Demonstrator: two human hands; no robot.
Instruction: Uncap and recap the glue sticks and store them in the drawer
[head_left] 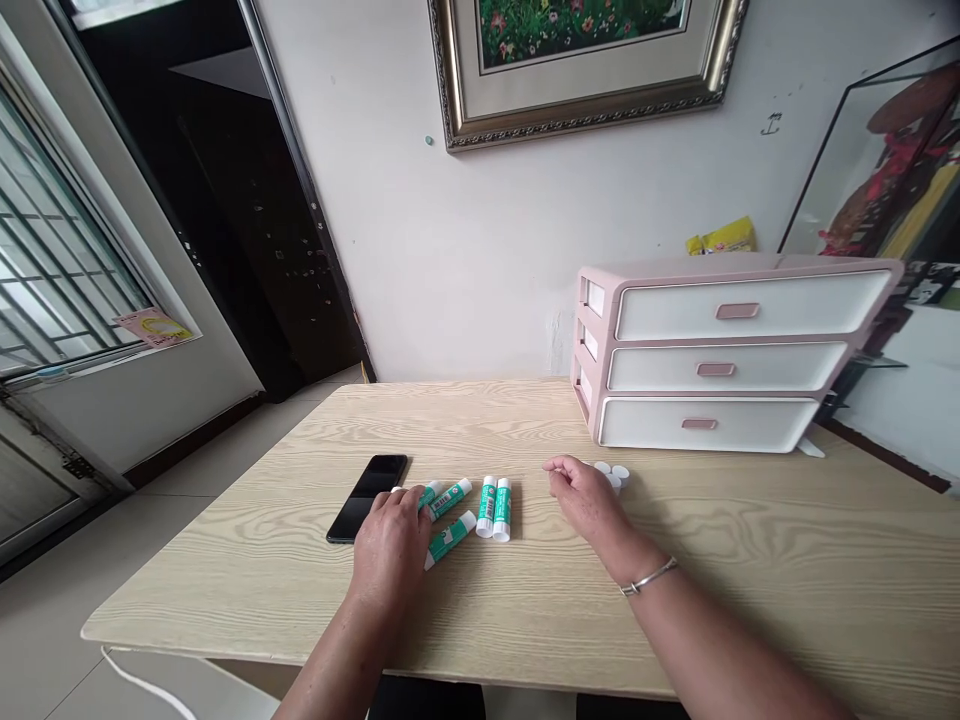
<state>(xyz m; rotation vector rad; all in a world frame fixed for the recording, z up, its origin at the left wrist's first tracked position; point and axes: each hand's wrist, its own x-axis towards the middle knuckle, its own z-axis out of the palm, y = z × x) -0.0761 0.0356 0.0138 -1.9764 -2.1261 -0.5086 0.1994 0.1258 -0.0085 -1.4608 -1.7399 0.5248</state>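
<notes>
Hands sit low over the bench [525, 610]. The left hand [388, 545] curls over one green-and-white tube [429, 494], though whether it grips is impossible to tell. Four more tubes [487, 506] lie close by at its three o'clock, with a black smartphone [366, 497] just beside it at eleven o'clock, near the bench's left edge. The right hand [589, 497] hangs loosely half-open, holding nothing, with small white caps [611, 476] just beside it at two o'clock. A narrow gap separates it from the tubes. A pink-and-white drawer unit [720, 355] stands beyond at one o'clock.
</notes>
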